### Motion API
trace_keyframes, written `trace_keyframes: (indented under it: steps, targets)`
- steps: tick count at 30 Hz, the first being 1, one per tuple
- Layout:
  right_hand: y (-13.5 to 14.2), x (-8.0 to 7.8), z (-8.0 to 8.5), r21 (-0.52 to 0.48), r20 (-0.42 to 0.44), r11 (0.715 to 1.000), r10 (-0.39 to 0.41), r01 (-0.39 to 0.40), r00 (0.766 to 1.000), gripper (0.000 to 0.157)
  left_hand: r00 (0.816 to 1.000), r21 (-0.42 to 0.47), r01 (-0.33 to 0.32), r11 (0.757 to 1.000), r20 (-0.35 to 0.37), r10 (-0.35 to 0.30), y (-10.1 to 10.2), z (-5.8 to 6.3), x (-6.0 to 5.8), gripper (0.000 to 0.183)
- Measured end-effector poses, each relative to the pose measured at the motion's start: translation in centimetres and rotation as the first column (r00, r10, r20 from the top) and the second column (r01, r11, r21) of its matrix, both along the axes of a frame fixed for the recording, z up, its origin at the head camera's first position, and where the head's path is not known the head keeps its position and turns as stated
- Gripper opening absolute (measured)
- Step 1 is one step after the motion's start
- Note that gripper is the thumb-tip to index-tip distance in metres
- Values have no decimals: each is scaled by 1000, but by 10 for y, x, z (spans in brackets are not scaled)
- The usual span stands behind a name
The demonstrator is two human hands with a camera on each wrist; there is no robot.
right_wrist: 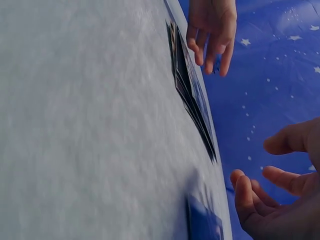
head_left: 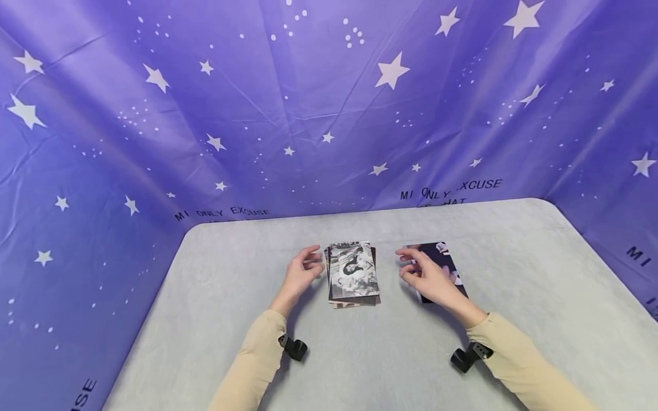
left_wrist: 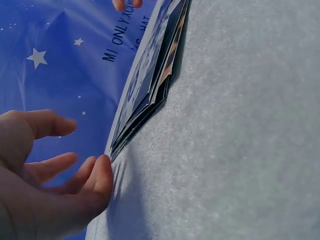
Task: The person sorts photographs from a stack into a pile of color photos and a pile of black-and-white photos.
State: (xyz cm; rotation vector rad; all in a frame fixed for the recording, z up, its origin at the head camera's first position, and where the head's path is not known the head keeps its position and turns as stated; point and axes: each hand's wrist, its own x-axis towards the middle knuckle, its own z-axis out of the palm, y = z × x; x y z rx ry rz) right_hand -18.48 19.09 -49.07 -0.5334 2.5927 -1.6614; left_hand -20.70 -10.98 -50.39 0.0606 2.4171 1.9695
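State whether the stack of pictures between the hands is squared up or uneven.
The stack is uneven: in the head view, lower sheets stick out past the top picture; the left wrist view shows staggered edges.

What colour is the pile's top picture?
The top picture is black and white, clearest in head view.

Long beige sleeves [head_left: 259, 348], black wrist straps [head_left: 482, 350], black cameras [head_left: 296, 350]

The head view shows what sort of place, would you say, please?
Probably an indoor spot set up for recording: a gray table, starry cloth behind it and along both sides, and wrist cameras.
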Motion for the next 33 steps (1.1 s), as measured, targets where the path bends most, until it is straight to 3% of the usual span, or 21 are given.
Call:
trace_keyframes:
  steps: [4,7,14,21,33]
  targets:
    - [-9,0,-5,-40,41,998,53,-52,998,45,993,-24,95,995,79,-93,-1,-2,4,61]
    - [-15,-1,-9,-57,73,995,90,-86,993,46,987,-32,126,991,104,-122,-2,-3,6,67]
    - [-25,4,-14,-137,155,985,126,-105,980,50,990,-15,111,994,93,-109,1,-4,10,67]
    - [-27,12,-15,-159,159,982,127,-101,979,51,984,-5,148,989,100,-147,8,-7,17,63]
    - [-29,16,-15,-170,188,985,55,-23,981,53,975,109,151,982,145,-166,14,-2,21,61]
